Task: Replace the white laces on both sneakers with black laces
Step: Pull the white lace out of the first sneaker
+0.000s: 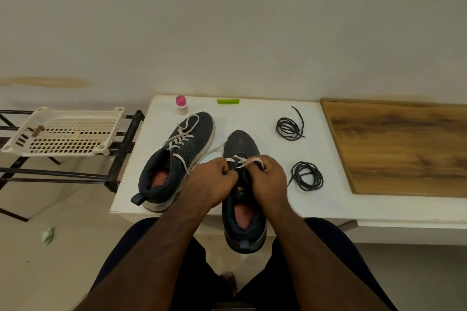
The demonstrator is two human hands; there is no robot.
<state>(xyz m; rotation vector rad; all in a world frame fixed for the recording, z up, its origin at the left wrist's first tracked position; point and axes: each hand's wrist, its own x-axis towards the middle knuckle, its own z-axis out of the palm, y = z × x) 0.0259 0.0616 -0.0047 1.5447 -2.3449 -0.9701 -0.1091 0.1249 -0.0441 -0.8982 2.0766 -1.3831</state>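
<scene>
Two dark sneakers lie on the white table (pixel 252 113). The left sneaker (pixel 177 161) is still threaded with its white lace (pixel 180 137), loose at the top. The right sneaker (pixel 242 199) points away from me, its heel over the table's front edge. My left hand (pixel 214 179) and my right hand (pixel 267 177) are over its eyelets. My right hand pinches a loop of its white lace (pixel 243 161); my left hand's fingers curl at the sneaker's upper beside the lace. Two coiled black laces lie to the right: one (pixel 289 129) farther back, one (pixel 307 175) nearer.
A small bottle with a pink cap (pixel 182 105) and a green plastic piece (pixel 228 101) stand at the table's back edge. A wooden board (pixel 401 146) covers the table's right part. A white perforated tray (pixel 65 131) sits on a black rack at the left.
</scene>
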